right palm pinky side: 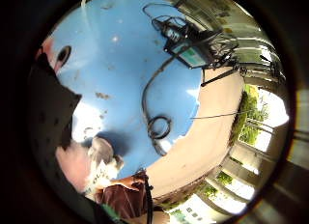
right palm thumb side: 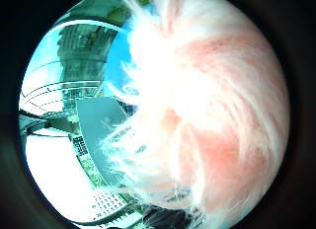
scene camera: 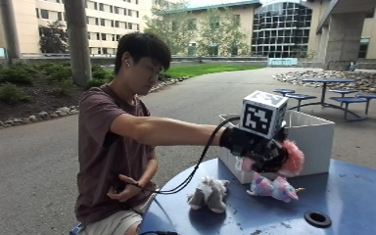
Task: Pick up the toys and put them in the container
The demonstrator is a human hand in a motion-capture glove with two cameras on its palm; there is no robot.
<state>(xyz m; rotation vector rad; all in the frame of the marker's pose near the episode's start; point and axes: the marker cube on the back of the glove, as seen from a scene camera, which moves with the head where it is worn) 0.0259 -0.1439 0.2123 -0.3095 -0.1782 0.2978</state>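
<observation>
Gloved right hand (scene camera: 261, 149) gripped one pink fluffy toy (scene camera: 292, 157) before one white container (scene camera: 308, 142), two toys, a grey one (scene camera: 209, 194) and a pastel one (scene camera: 274, 187), on blue counter (scene camera: 351, 196) at six o'clock.

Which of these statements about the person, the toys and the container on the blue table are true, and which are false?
1. The gloved right hand holds a pink fluffy toy in its grip. True.
2. The pink toy already lies inside the white container. False: it is held in front of the container, above the table.
3. A grey plush toy stands on the table. True.
4. The pastel unicorn toy is in the person's bare hand. False: it lies on the table, below the gloved hand.
5. The table is red. False: it is blue.
</observation>
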